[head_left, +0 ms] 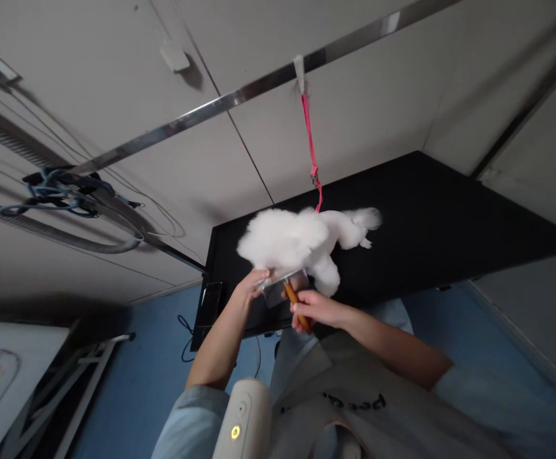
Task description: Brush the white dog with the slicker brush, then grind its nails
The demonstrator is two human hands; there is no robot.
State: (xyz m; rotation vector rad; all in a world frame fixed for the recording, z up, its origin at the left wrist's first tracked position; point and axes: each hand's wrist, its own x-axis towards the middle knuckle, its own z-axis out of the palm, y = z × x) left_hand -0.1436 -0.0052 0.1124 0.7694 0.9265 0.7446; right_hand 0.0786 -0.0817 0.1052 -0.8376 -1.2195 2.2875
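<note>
Currently on the black table (426,223): a white dog (309,237), on the left half of the top, with the fullest fur toward the left end and a tail tuft and one foot toward the right.
Brush (293,293): flat head, orange-brown handle; over the table's near-left part, head up against the dog's near side or just beside it, contact unclear.
Right hand (317,308): yours is wrapped around the brush handle, by the table's near edge.
Left hand (254,282): yours is over the table's near-left part, fingertips at the lower edge of the fur; you may be holding back coat or steadying the brush head, cannot tell which.
Pink leash (309,131): hangs from the metal bar (259,86) above the table, down to the dog; lower end hidden.
Coat done (judged): fur at the table's left end looks raised and loose, as does the near leg; the part toward the right looks short and even. You seem well into the brushing.
Coat in hand (judged): you are on the patch beneath the fullest fur, facing the table's near edge.
Coat left (judged): at least that patch; the side toward the table's far edge and the underside are hidden, so their state is unknown.
</note>
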